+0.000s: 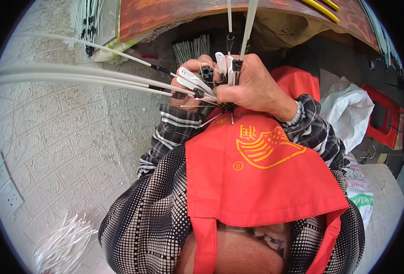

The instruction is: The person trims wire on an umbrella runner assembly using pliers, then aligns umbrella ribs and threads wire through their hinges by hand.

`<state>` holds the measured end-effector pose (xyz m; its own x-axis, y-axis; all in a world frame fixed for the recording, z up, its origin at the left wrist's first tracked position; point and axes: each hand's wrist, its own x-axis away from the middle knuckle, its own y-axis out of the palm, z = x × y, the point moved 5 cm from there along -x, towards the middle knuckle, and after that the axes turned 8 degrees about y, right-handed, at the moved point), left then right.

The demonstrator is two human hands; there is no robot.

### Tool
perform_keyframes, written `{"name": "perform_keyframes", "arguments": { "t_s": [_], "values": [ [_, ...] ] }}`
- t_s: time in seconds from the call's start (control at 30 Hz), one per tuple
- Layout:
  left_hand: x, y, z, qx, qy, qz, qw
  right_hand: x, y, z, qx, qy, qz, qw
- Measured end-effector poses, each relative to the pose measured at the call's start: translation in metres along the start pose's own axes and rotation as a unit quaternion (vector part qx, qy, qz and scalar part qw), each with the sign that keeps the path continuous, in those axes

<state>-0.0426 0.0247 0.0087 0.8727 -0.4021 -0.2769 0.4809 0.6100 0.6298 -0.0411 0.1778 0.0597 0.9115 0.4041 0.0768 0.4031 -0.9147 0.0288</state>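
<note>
Both my hands meet over my lap, in front of the red apron [266, 182], around what looks like an umbrella frame [129, 81] of thin white rods with black joints. My left hand [194, 66] has its fingers curled behind a round black toothed hub [206, 72] and several white flat tabs [190, 76] with holes. At the rods' gathered ends, my right hand [260, 86] pinches with thumb and fingers. Some rods stretch out to the left, others point up past the table edge. My left palm and part of its fingers are hidden behind the rods and tabs.
A wooden table [174, 13] curves across the top, with a yellow-handled tool [323, 10] on it. Bundled white rods [190, 49] stand beneath. A white plastic bag [346, 109] and red stool [379, 116] are at right; white strips [65, 246] lie lower left.
</note>
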Motion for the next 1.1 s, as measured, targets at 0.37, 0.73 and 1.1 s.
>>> {"name": "perform_keyframes", "arguments": {
  "t_s": [0.37, 0.73, 1.1],
  "values": [
    [0.004, 0.002, -0.002, 0.036, -0.019, 0.111, 0.993, 0.004, 0.001, 0.007, -0.061, 0.077, 0.001, 0.995],
    [0.002, 0.006, 0.001, 0.007, -0.041, 0.107, 0.993, 0.008, -0.003, 0.003, -0.042, 0.028, -0.025, 0.998],
    [0.002, 0.006, -0.003, 0.093, 0.006, 0.079, 0.993, 0.009, 0.003, -0.016, 0.001, 0.017, -0.015, 1.0]
  ]
}}
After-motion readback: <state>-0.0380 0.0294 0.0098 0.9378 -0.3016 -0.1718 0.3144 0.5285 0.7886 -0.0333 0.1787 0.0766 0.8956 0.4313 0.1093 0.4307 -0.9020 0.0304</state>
